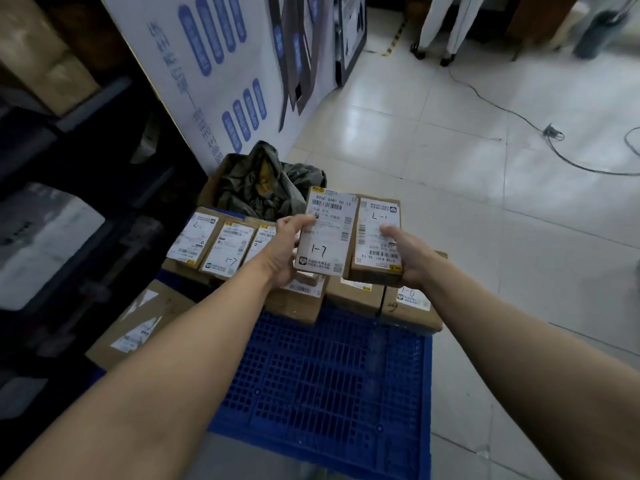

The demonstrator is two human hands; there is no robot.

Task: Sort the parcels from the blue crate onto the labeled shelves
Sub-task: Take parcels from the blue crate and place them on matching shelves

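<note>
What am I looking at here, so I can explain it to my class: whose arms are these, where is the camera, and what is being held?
There is no machine: a person works with bare hands. The single picture comes from a camera worn on the person's head, looking forward and down, so the arms reach in from the bottom. The left hand grips a white-labelled parcel; the right hand grips a brown cardboard parcel beside it. Both are above a blue lattice crate. More labelled parcels lie at the crate's far end. On the left stand dark shelves; tiled floor shows to the right.
</note>
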